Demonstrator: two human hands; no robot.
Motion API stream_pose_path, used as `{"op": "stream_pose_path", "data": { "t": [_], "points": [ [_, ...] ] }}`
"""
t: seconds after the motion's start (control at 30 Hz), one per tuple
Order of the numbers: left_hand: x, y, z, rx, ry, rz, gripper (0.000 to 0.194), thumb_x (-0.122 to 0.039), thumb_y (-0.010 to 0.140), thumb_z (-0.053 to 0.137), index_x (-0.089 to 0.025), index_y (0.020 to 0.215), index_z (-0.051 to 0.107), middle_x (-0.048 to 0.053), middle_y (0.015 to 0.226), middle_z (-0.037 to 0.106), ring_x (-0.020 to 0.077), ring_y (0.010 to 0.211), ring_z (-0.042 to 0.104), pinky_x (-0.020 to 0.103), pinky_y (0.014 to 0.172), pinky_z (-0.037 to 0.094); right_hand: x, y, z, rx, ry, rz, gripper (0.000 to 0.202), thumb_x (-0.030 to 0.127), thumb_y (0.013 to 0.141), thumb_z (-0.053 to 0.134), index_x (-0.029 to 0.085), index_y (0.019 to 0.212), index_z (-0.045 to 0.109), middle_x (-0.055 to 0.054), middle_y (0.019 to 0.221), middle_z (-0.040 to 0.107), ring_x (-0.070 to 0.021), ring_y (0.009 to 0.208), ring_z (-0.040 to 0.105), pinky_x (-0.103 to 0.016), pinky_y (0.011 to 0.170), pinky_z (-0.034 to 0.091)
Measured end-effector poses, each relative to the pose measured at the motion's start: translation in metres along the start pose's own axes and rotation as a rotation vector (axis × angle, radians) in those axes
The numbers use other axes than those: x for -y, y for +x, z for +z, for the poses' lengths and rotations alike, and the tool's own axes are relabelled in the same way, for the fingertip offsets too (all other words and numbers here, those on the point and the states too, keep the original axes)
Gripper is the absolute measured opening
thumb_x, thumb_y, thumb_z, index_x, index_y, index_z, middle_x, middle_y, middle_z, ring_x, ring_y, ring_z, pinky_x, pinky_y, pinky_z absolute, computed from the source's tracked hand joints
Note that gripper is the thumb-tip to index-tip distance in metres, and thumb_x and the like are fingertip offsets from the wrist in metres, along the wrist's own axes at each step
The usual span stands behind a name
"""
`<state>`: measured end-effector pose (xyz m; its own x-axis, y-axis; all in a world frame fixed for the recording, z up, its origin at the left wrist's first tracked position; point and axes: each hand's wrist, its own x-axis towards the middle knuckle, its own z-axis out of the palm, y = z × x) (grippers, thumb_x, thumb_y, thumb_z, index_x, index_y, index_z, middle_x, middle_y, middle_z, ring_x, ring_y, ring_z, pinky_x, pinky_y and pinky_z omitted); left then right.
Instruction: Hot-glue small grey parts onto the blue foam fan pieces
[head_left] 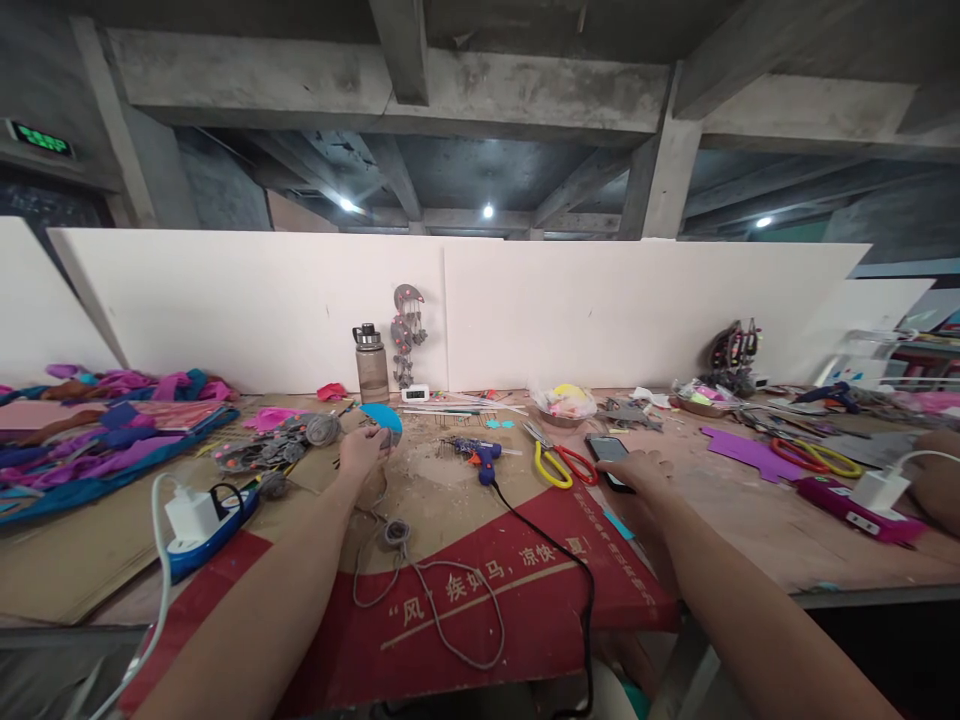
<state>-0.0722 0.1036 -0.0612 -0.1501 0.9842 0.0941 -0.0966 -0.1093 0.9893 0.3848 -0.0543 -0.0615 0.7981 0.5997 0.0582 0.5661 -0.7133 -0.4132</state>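
My left hand (361,452) pinches a blue semicircular piece (381,418), whose lower part shows grey, perhaps wound yarn. Grey yarn (396,534) trails below that hand and lies in loops on the red and brown cardboard. At the right, my right hand (643,470) rests at a dark smartphone (609,452), fingers stretched out and thumb over its screen. Just left of the phone lie scissors (556,466) with one yellow and one red handle. A blue and orange glue gun (484,460) sits between my hands, its black cord running toward me.
A brown bottle (371,365) stands before the white partition (225,310), beside a hanging grey ornament (406,335). Felt strips (127,430) and a blue power strip (206,530) lie left. Rightward are a purple sheet (750,453), a magenta power strip (859,510) and another person's arm (941,490).
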Motion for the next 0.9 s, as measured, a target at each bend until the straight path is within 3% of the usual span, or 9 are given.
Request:
{"op": "stream_pose_path", "data": {
  "t": [0.23, 0.47, 0.6, 0.73, 0.83, 0.9],
  "points": [
    [-0.002, 0.000, 0.001, -0.001, -0.003, 0.000, 0.010, -0.016, 0.074, 0.064, -0.013, 0.065, 0.062, 0.005, 0.073, 0.066, 0.0144, 0.060, 0.063, 0.030, 0.066, 0.057, 0.001, -0.007, -0.002, -0.037, -0.050, 0.002, 0.080, 0.063, 0.059, 0.064, 0.008, 0.117, 0.056, -0.025, 0.127, 0.045, -0.0407, 0.119, 0.041, -0.048, 0.090, 0.038],
    [-0.001, -0.003, 0.000, 0.009, -0.022, 0.038, 0.011, -0.019, 0.071, 0.066, -0.013, 0.063, 0.062, 0.002, 0.068, 0.063, 0.0126, 0.058, 0.061, 0.030, 0.066, 0.057, 0.017, -0.022, -0.001, -0.366, 0.082, -0.153, 0.062, 0.055, 0.078, 0.049, 0.011, 0.122, 0.053, -0.024, 0.126, 0.043, -0.0420, 0.116, 0.041, -0.052, 0.087, 0.037],
    [-0.003, -0.007, 0.001, 0.018, -0.027, 0.036, 0.014, -0.020, 0.069, 0.067, -0.013, 0.058, 0.061, 0.000, 0.058, 0.057, 0.0121, 0.055, 0.059, 0.029, 0.065, 0.057, 0.029, -0.038, 0.000, -0.513, 0.200, -0.373, 0.047, 0.043, 0.081, 0.047, 0.015, 0.118, 0.055, -0.021, 0.121, 0.044, -0.0387, 0.109, 0.043, -0.051, 0.083, 0.039],
    [-0.006, -0.010, 0.004, 0.026, -0.036, 0.025, 0.013, -0.018, 0.071, 0.065, -0.014, 0.059, 0.061, 0.000, 0.060, 0.059, 0.0123, 0.055, 0.059, 0.030, 0.064, 0.056, 0.051, -0.060, -0.002, -0.578, 0.277, -0.646, 0.037, 0.034, 0.080, 0.049, 0.016, 0.111, 0.057, -0.018, 0.114, 0.046, -0.0343, 0.104, 0.044, -0.052, 0.084, 0.040],
    [-0.008, -0.012, 0.007, 0.029, -0.035, 0.014, 0.013, -0.017, 0.072, 0.063, -0.014, 0.059, 0.062, 0.001, 0.061, 0.061, 0.0129, 0.054, 0.060, 0.031, 0.064, 0.056, 0.081, -0.087, -0.010, -0.534, 0.374, -0.971, 0.033, 0.029, 0.079, 0.050, 0.018, 0.110, 0.055, -0.013, 0.110, 0.048, -0.0298, 0.106, 0.045, -0.050, 0.093, 0.037],
    [-0.009, -0.013, 0.007, 0.031, -0.033, 0.008, 0.014, -0.016, 0.072, 0.063, -0.014, 0.059, 0.061, 0.002, 0.061, 0.062, 0.0133, 0.054, 0.060, 0.031, 0.063, 0.056, 0.107, -0.114, -0.016, -0.423, 0.478, -1.106, 0.032, 0.027, 0.082, 0.048, 0.019, 0.113, 0.052, -0.012, 0.111, 0.048, -0.0261, 0.107, 0.047, -0.045, 0.094, 0.039]
  ]
}}
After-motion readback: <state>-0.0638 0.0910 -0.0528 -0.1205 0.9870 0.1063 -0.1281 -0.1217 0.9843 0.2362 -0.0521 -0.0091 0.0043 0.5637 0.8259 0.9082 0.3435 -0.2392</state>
